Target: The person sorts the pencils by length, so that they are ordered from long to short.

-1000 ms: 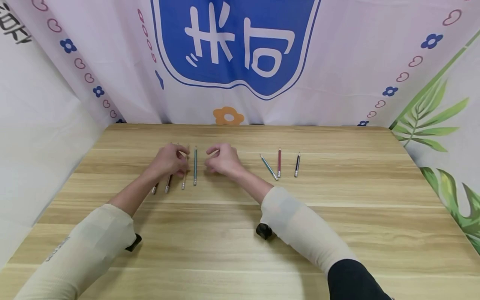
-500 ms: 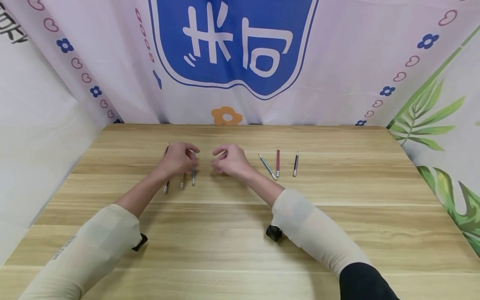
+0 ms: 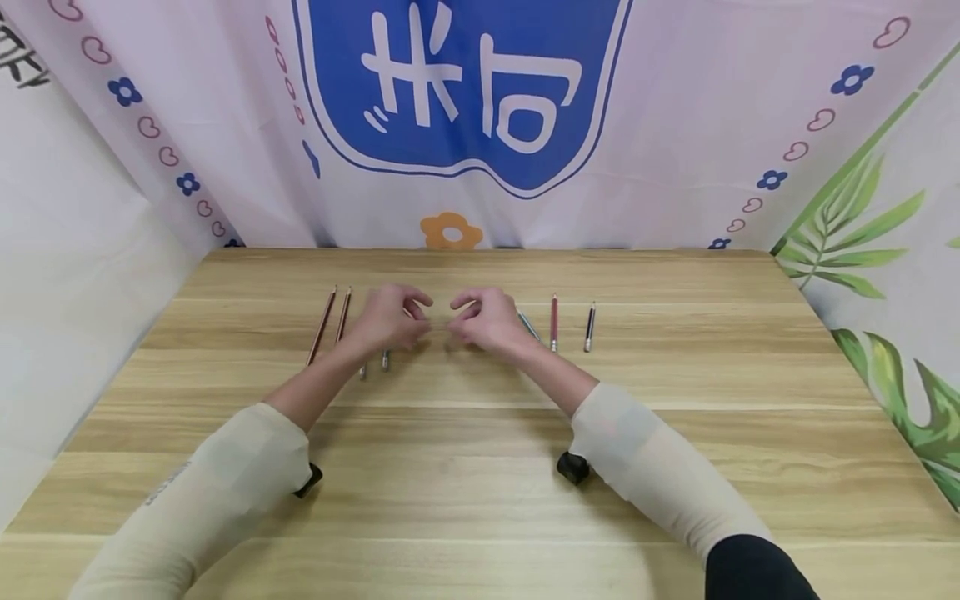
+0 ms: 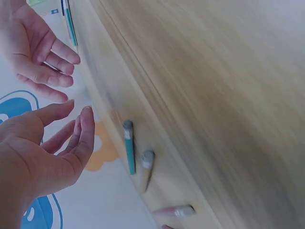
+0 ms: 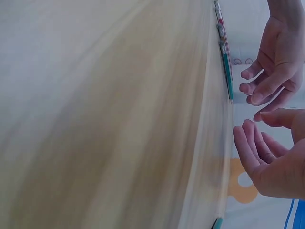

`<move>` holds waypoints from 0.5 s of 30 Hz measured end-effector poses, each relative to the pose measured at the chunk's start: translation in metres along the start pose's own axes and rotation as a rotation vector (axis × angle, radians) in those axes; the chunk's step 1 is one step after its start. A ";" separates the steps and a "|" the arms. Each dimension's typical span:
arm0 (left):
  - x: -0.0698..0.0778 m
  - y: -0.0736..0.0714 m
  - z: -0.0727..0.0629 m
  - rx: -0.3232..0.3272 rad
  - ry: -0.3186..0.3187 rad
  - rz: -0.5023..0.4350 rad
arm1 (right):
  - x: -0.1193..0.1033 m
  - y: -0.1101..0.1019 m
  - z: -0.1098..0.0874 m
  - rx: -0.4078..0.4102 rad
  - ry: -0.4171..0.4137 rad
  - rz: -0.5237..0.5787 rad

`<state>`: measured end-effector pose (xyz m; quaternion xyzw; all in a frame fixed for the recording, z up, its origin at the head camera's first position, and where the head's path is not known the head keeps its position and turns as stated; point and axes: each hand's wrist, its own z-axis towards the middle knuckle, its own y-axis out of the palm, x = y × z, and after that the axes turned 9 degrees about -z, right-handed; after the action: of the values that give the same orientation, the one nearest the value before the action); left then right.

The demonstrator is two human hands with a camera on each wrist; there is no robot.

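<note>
My left hand [image 3: 393,317] hovers over the table just right of the left-hand pencils, fingers loosely bent, holding nothing. Facing it across a small gap is my right hand [image 3: 483,317], likewise holding nothing. Two dark red pencils [image 3: 322,323] lie left of the left hand. A tan pencil [image 4: 147,169] and a teal pencil [image 4: 129,148] lie under it; in the head view only their eraser ends show. Right of the right hand lie another teal pencil [image 3: 528,325], partly covered by that hand, a red pencil [image 3: 554,321] and a dark blue pencil [image 3: 590,327].
The wooden table [image 3: 465,483] reaches back to a pink-white printed curtain [image 3: 697,142] with a blue emblem. White cloth [image 3: 82,250] hangs at the left side, and a leaf-printed sheet [image 3: 885,333] at the right. A black wrist device [image 3: 573,467] sits under the right sleeve.
Both hands have shifted right, the left one farther, so the gap between them is smaller. The dark red pencils have come into fuller view; the right-hand teal pencil is now partly covered.
</note>
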<state>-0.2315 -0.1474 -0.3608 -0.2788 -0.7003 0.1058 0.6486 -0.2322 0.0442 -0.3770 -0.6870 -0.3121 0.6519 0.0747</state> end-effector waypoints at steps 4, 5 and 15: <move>0.004 0.007 0.002 0.008 0.007 -0.001 | 0.006 -0.008 -0.003 0.010 -0.019 -0.007; 0.005 0.008 0.003 0.002 0.014 -0.013 | 0.008 -0.010 -0.004 0.014 -0.026 -0.010; 0.013 0.023 0.006 -0.032 0.034 -0.077 | 0.021 -0.029 -0.012 0.033 -0.021 -0.021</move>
<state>-0.2318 -0.1207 -0.3622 -0.2640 -0.7009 0.0647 0.6595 -0.2314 0.0820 -0.3785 -0.6755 -0.3092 0.6634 0.0895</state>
